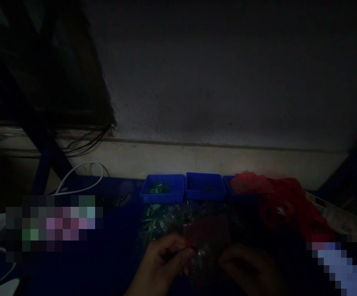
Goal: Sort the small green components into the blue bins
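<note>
A small reddish plastic bag [207, 230] is held up in front of me, with something clear and shiny in its lower part that I cannot make out. The left edge of the bag is pinched between thumb and fingers of my left hand [166, 261]. At the lower right edge, my right hand [249, 263] has its fingers closed on the bag, though it is dim there. Behind the bag lies a heap of clear plastic packets [178, 216], some with green pieces in them.
At the back of the blue table [113, 255] stand a blue bin with green pieces [146, 195], a second blue bin [190, 193] and a third under red plastic bags [250, 183]. Red plastic [289, 201] is piled right. A white cable [101, 176] loops at left.
</note>
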Available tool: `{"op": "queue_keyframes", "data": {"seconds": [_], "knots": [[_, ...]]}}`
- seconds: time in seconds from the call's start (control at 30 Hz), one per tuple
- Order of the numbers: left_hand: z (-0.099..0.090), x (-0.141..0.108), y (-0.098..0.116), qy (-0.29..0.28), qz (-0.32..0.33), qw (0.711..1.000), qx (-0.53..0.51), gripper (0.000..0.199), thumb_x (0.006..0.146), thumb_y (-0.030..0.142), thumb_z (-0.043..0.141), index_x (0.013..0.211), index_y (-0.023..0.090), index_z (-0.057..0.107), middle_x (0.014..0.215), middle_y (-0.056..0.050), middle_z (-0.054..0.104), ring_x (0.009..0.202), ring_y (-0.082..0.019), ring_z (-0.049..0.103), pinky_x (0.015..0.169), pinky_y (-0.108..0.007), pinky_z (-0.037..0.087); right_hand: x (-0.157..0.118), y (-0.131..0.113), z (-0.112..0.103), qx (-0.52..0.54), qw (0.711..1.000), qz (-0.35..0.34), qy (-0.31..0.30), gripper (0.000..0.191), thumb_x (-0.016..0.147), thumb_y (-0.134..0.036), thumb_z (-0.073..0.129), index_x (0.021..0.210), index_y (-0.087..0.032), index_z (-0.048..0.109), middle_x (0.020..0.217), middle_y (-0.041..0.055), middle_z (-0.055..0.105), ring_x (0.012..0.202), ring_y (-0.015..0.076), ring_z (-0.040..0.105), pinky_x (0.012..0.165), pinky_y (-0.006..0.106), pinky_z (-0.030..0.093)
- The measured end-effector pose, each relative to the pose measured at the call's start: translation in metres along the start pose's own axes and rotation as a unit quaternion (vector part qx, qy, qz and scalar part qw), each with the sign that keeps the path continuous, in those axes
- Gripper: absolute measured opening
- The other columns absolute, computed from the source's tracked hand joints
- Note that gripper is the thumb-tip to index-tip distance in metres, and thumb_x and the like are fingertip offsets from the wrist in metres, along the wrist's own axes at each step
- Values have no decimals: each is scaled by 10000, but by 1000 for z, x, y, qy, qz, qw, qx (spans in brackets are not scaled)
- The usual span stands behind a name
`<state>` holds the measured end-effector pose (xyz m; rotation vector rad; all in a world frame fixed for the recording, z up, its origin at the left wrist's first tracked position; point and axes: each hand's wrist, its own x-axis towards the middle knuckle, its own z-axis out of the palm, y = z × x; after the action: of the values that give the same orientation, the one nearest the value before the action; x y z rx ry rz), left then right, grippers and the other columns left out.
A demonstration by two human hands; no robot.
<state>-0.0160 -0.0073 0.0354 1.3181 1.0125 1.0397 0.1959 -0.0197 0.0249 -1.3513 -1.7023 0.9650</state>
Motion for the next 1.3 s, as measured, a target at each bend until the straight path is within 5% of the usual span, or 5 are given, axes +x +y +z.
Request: {"op": "queue_keyframes", "data": {"seconds": [0.37, 0.63, 0.83, 1.03, 1.3], "knots": [[0, 3, 5, -9, 109, 989, 98, 168, 844, 319, 537, 767, 171, 544, 709, -3, 587, 675, -168, 545, 629, -255, 418, 16, -20, 4, -88, 982, -155, 60, 107, 765, -253, 649, 865, -233, 683, 1013, 56, 646, 992, 237, 593, 894, 362, 437], [18, -27, 16, -70, 132, 981, 123, 116, 878, 256, 503, 861, 163, 570, 803, -19, 602, 787, -189, 569, 732, -276, 441, -29, -37, 40, 139, 989, -35, -25, 368, 807, -368, 607, 1148, -230, 577, 1146, 68, 657, 1017, 241, 617, 827, 347, 494], [18, -41, 9, -85, 169, 968, 167, 289, 914, 242, 420, 716, 163, 615, 781, -27, 589, 799, -189, 566, 777, -284, 425, -34, -15, 62, 222, 974, 41, 0, 460, 733, -523, 636, 1020, -164, 660, 832, 46, 715, 724, 216, 638, 631, 312, 484], [3, -25, -5, 46, 142, 974, 173, 299, 867, 324, 532, 1117, 160, 515, 934, -36, 527, 779, -179, 500, 724, -294, 402, -17, -1, 56, 248, 966, 57, -33, 390, 711, -530, 637, 746, -143, 677, 591, 19, 665, 525, 176, 590, 505, 282, 448], [-6, 5, -6, -122, 85, 979, 142, 339, 841, 427, 520, 733, 123, 621, 560, 46, 468, 459, -97, 383, 435, -198, 306, 2, 0, 41, 214, 971, 41, -99, 265, 766, -410, 591, 759, -157, 668, 618, 4, 658, 539, 155, 571, 539, 274, 446]]}}
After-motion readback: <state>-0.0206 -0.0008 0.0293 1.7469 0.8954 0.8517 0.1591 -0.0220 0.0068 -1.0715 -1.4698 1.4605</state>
